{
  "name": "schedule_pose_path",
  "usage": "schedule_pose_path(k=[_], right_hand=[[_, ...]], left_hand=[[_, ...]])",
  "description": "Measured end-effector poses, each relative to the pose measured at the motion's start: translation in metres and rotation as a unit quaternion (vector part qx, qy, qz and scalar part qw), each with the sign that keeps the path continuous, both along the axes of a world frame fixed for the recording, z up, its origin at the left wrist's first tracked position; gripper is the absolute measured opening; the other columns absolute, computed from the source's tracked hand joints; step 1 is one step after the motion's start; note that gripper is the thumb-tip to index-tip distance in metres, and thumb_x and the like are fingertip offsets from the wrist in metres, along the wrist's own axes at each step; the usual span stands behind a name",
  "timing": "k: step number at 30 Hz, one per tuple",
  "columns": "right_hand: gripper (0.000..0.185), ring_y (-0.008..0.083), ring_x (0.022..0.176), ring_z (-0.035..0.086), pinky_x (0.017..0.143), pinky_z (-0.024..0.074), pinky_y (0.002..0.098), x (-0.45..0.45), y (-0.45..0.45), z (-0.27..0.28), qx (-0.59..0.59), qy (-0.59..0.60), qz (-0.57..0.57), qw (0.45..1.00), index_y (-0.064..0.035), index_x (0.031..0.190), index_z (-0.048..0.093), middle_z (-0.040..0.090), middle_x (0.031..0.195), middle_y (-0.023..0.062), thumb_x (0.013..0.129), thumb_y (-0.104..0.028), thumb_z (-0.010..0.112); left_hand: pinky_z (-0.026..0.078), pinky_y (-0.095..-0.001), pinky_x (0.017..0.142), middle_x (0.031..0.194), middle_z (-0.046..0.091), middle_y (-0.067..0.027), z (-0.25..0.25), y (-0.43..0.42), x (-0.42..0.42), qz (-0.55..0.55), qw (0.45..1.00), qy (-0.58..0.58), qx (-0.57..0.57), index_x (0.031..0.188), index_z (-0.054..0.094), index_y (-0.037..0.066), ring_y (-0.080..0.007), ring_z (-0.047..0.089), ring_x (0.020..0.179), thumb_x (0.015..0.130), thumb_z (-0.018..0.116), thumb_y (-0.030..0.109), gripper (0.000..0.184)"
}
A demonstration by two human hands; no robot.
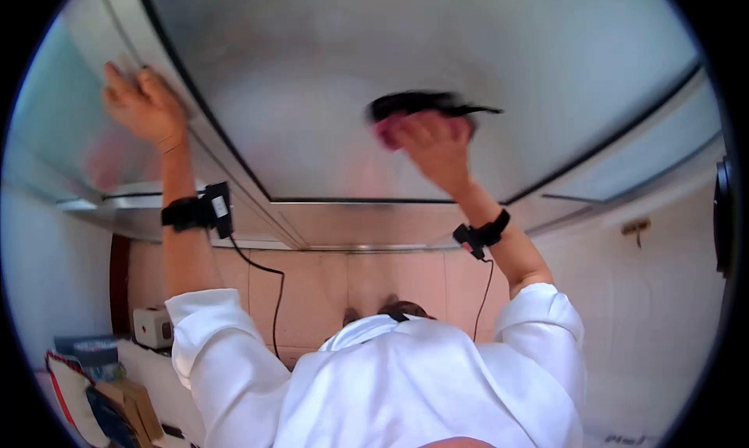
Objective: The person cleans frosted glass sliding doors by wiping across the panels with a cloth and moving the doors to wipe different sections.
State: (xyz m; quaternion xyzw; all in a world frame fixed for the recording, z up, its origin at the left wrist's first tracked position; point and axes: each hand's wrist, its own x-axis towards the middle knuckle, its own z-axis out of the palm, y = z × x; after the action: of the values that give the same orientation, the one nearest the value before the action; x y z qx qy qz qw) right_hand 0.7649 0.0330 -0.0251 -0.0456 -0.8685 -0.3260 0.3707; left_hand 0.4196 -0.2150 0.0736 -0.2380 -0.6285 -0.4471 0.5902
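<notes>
My right hand (437, 150) presses a bunched pink and black cloth (394, 128) against a large frosted glass pane (312, 65). Motion blurs the cloth, and its dark part shows beyond my fingertips. At the left, my left hand (148, 108) rests on the pale metal frame (175, 65) beside the pane, fingers apart and nothing visible held in it. A black strap with a small device (201, 211) and cable is on my left wrist, and a similar strap (485, 233) is on my right.
Pinkish floor tiles (312, 288) lie below the door, with my shoes partly showing. Bags and boxes (125, 401) stand at lower left near a small white box (152, 327). A white wall (608, 315) with a hook (636, 226) is at the right.
</notes>
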Motion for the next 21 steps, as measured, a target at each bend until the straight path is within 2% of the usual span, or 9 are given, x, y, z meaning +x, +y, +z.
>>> schedule_pose_path(k=[2,4,7,8,13,14,17,19,21], right_hand=[[0.039,0.0350,0.118,0.042,0.096,0.0300,0.0558,0.042,0.032,0.013,-0.040,0.126,-0.052,0.990,-0.0157,0.120,0.057,0.050,0.124,0.0119,0.081,-0.020,0.060],[0.041,0.0362,0.124,0.039,0.103,0.0290,0.0455,0.072,0.058,0.018,-0.053,0.307,-0.018,0.950,-0.0009,0.132,0.044,0.044,0.132,0.0207,0.096,-0.020,0.045],[0.055,0.0343,0.137,0.028,0.112,0.0226,0.0382,0.100,0.094,-0.031,-0.223,0.546,-0.073,0.804,0.0058,0.143,0.025,0.026,0.149,0.0245,0.100,-0.028,0.034],[0.055,0.0336,0.137,0.030,0.112,0.0223,0.0370,0.097,0.098,-0.048,-0.246,0.586,-0.098,0.766,0.0058,0.143,0.024,0.025,0.149,0.0248,0.101,-0.028,0.032],[0.057,0.0300,0.137,0.029,0.112,0.0214,0.0349,0.040,0.076,-0.130,-0.410,0.691,-0.132,0.581,0.0009,0.146,0.018,0.019,0.152,0.0212,0.101,-0.033,0.028],[0.058,0.0293,0.137,0.029,0.112,0.0212,0.0347,0.024,0.062,-0.146,-0.446,0.697,-0.126,0.548,-0.0003,0.147,0.016,0.018,0.153,0.0203,0.101,-0.033,0.028],[0.059,0.0271,0.137,0.027,0.112,0.0207,0.0341,-0.023,0.010,-0.188,-0.552,0.699,-0.095,0.444,-0.0040,0.149,0.012,0.014,0.154,0.0174,0.101,-0.036,0.026],[0.060,0.0257,0.138,0.026,0.112,0.0204,0.0336,-0.053,-0.028,-0.216,-0.628,0.683,-0.068,0.367,-0.0065,0.150,0.008,0.012,0.156,0.0155,0.101,-0.038,0.025],[0.062,0.0232,0.137,0.025,0.112,0.0201,0.0333,-0.075,-0.058,-0.245,-0.728,0.644,-0.024,0.236,-0.0075,0.149,0.009,0.012,0.155,0.0130,0.100,-0.039,0.029]], left_hand=[[0.042,-0.0482,0.081,0.110,0.048,-0.0309,0.001,-0.009,-0.008,-0.034,0.999,0.000,-0.008,0.133,0.044,-0.001,-0.0401,0.050,0.093,0.091,0.051,0.033,0.055],[0.039,-0.0479,0.065,0.092,0.049,-0.0265,-0.016,-0.019,-0.027,0.055,0.992,0.117,-0.006,0.122,0.048,-0.007,-0.0360,0.048,0.073,0.090,0.050,0.033,0.050],[0.042,-0.0474,0.077,0.103,0.052,-0.0303,-0.020,-0.024,-0.007,0.031,0.998,0.019,-0.046,0.121,0.049,-0.011,-0.0390,0.052,0.090,0.091,0.048,0.032,0.052],[0.040,-0.0496,0.065,0.090,0.053,-0.0275,-0.012,-0.025,-0.011,0.006,0.997,0.031,-0.065,0.110,0.052,-0.010,-0.0369,0.052,0.077,0.090,0.049,0.032,0.047],[0.041,-0.0492,0.066,0.086,0.049,-0.0269,-0.024,-0.023,-0.038,0.008,0.994,0.032,-0.101,0.110,0.049,-0.008,-0.0362,0.049,0.075,0.089,0.052,0.035,0.048],[0.040,-0.0474,0.060,0.082,0.051,-0.0237,-0.018,-0.019,-0.048,0.070,0.985,0.134,-0.081,0.104,0.049,-0.008,-0.0336,0.049,0.068,0.089,0.050,0.032,0.043],[0.043,-0.0506,0.072,0.093,0.053,-0.0280,-0.020,-0.019,-0.011,-0.030,0.995,0.038,-0.090,0.112,0.047,-0.012,-0.0362,0.053,0.081,0.091,0.048,0.031,0.048],[0.027,-0.0464,0.107,0.138,0.042,-0.0227,-0.028,-0.008,-0.032,0.042,0.993,0.111,-0.027,0.140,0.037,0.001,-0.0417,0.036,0.126,0.096,0.045,0.027,0.052],[0.027,-0.0451,0.108,0.138,0.043,-0.0213,-0.027,0.004,-0.010,0.024,0.995,0.094,-0.030,0.139,0.038,0.000,-0.0402,0.036,0.126,0.097,0.044,0.028,0.051]])
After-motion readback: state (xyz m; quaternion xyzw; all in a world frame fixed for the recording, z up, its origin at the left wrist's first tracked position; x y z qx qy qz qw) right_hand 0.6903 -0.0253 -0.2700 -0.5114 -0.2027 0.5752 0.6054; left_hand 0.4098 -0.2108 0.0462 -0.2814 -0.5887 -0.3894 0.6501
